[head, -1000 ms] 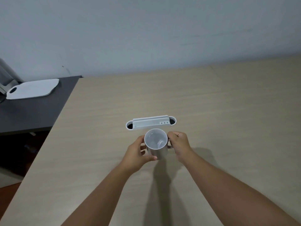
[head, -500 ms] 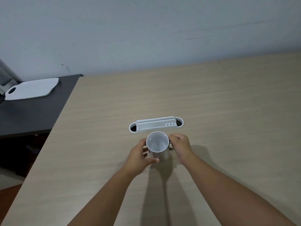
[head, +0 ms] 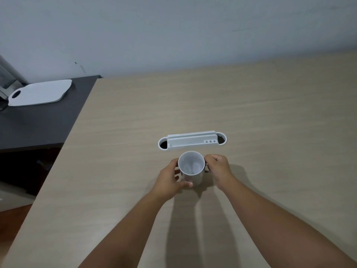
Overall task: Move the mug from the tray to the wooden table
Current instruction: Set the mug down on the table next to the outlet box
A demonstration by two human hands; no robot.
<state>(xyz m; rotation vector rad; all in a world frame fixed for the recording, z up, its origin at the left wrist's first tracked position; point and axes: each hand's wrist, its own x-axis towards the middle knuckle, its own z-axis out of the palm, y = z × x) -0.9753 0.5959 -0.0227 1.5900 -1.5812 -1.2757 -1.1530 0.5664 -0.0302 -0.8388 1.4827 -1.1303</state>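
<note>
A white mug (head: pixel 191 167) stands upright in the middle of the light wooden table (head: pixel 251 113), its open mouth facing up and nothing inside. My left hand (head: pixel 170 179) wraps around the mug's left side, thumb across the front wall. My right hand (head: pixel 218 169) grips the handle on the right side, which the fingers hide. Whether the mug's base rests on the table is hidden by my hands. Just behind the mug lies a white oblong tray (head: pixel 192 142) with a raised middle block and a round hole at each end.
A dark side table (head: pixel 38 120) adjoins the wooden table on the left and carries a white cutting board (head: pixel 41 92). A metal object (head: pixel 7 78) stands at the far left edge. A pale wall runs behind both tables.
The mug and both hands have shifted slightly lower and nearer to me, away from the tray. Both hands keep the same hold on the mug.
</note>
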